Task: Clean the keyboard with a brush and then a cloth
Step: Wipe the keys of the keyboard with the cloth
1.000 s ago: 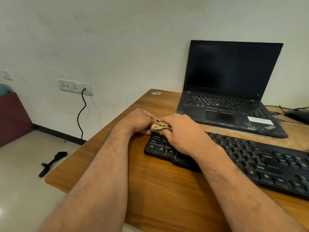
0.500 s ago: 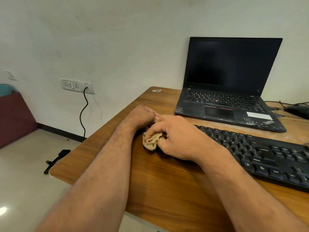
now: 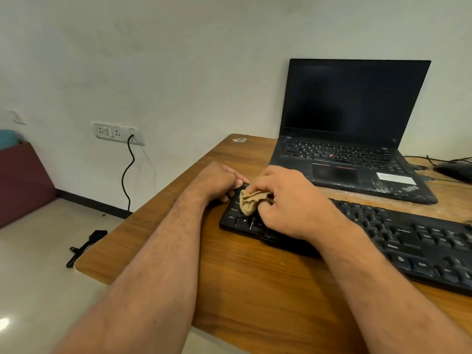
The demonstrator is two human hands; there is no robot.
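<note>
Keyboard (image 3: pixel 383 233), black, lies on the wooden worktop (image 3: pixel 255 290), its right end cut off by the frame edge. Right hand (image 3: pixel 288 203) pinches a bunched tan cloth (image 3: pixel 251 200) against the keys at the left end; its palm hides the keys beneath. Left hand (image 3: pixel 217 181), just left of the cloth, curls its fingers at the keyboard's corner, though the grip itself is hidden. Behind the right hand stands an open laptop (image 3: pixel 352 129)

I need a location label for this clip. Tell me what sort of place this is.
Probably a home or small-office workspace: a wooden desk against a plain wall, an open laptop with an external keyboard before it, and a wall socket strip with a cable plugged in.
</note>
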